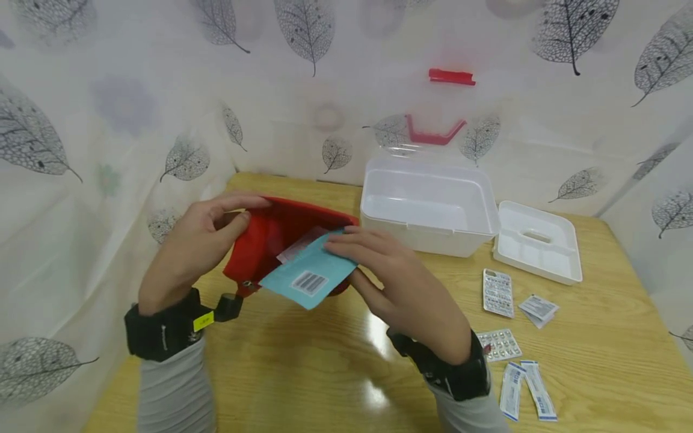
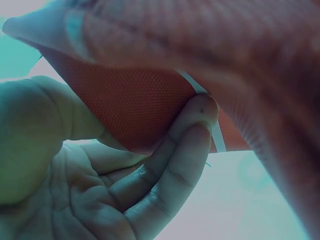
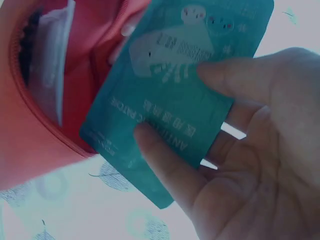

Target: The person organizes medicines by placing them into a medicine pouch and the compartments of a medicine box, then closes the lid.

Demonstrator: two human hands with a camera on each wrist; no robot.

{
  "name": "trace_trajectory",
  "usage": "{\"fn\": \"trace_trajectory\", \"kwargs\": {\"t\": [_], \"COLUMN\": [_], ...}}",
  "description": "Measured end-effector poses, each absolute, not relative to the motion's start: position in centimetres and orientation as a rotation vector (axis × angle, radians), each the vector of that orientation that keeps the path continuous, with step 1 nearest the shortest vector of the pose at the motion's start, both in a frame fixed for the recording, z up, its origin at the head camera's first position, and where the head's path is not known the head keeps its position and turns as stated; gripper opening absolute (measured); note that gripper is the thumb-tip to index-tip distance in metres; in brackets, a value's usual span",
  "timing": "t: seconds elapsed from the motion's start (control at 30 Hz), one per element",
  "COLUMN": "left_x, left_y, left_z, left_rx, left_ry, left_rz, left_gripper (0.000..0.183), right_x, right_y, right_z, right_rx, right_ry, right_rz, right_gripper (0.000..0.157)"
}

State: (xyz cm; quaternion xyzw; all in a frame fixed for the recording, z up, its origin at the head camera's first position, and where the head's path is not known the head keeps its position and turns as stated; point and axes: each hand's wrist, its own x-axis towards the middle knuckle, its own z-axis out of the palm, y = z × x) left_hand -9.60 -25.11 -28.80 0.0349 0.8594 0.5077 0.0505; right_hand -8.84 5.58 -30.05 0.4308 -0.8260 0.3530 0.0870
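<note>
A red zip pouch (image 1: 251, 249) hangs open above the table, its mouth turned toward the right. My left hand (image 1: 186, 243) grips the pouch's left end, with the thumb at the rim; the left wrist view shows fingers (image 2: 167, 185) against the red cloth (image 2: 130, 100). Between thumb and fingers, my right hand (image 1: 406, 285) pinches a flat teal patch packet (image 1: 325, 273) with a barcode on one side. Printed words show on its other face in the right wrist view. The packet overlaps the pouch's opening. Inside the pouch lies a clear plastic packet (image 3: 50, 65).
Behind the hands stands a white box (image 1: 433, 240) with red fittings at its raised clear lid. A white tray insert (image 1: 511, 255) lies to its right. On the table's right are blister packs (image 1: 498, 293), small folded packets (image 1: 538, 308) and narrow sachets (image 1: 511, 391).
</note>
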Motion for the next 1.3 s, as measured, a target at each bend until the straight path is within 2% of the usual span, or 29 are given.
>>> {"fn": "trace_trajectory", "kwargs": {"t": [0.6, 0.73, 1.03, 1.3], "left_x": [-9.7, -9.8, -10.0, -10.2], "left_y": [-23.8, -23.3, -22.5, -22.7], "left_z": [-29.0, -29.3, -29.7, -29.6], "left_rx": [0.385, 0.426, 0.454, 0.372], "left_ry": [2.517, 2.527, 2.560, 2.553], "left_rz": [1.637, 1.631, 1.574, 1.556], "left_gripper": [0.033, 0.032, 0.032, 0.033], "right_x": [-9.9, -9.7, -9.3, -9.2], "right_y": [1.6, 1.4, 0.8, 1.3], "right_z": [-33.4, -33.8, -34.5, -33.6], "right_rx": [1.230, 1.191, 1.098, 1.127], "right_ry": [-2.545, -2.593, -2.840, -2.710], "right_rz": [0.607, 0.446, 0.338, 0.420], "right_gripper": [0.036, 0.039, 0.048, 0.050]}}
